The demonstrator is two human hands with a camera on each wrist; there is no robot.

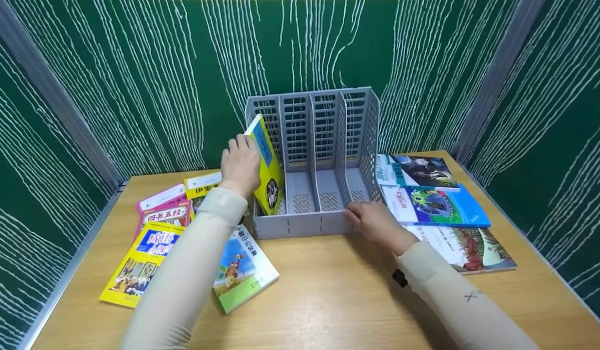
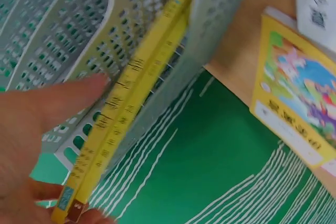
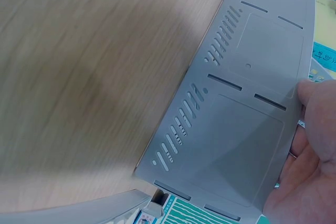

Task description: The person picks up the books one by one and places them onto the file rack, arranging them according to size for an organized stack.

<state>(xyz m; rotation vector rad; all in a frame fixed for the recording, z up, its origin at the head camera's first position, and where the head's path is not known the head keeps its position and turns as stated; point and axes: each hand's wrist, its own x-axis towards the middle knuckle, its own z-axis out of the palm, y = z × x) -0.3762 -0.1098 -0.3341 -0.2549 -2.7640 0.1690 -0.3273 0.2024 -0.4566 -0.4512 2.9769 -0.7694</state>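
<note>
Backdrop: green panels (image 1: 329, 58) streaked with wavy white lines rose behind a wood-topped table (image 1: 309, 301).
Left hand (image 1: 240, 163): up at the top of the yellow book (image 1: 268, 170) — and gripping it!
Yellow book: tilted, down inside the leftmost compartment of the grey rack (image 1: 305, 225); one volume or two, I couldn't tell.
Right hand (image 1: 378, 222): curled over the rack's front lip, near its right end, holding on.
Table's left: overlapping books (image 1: 139, 272) lay spread about.
Table's right: three more books (image 1: 443, 204) — just beside the rack.
</note>
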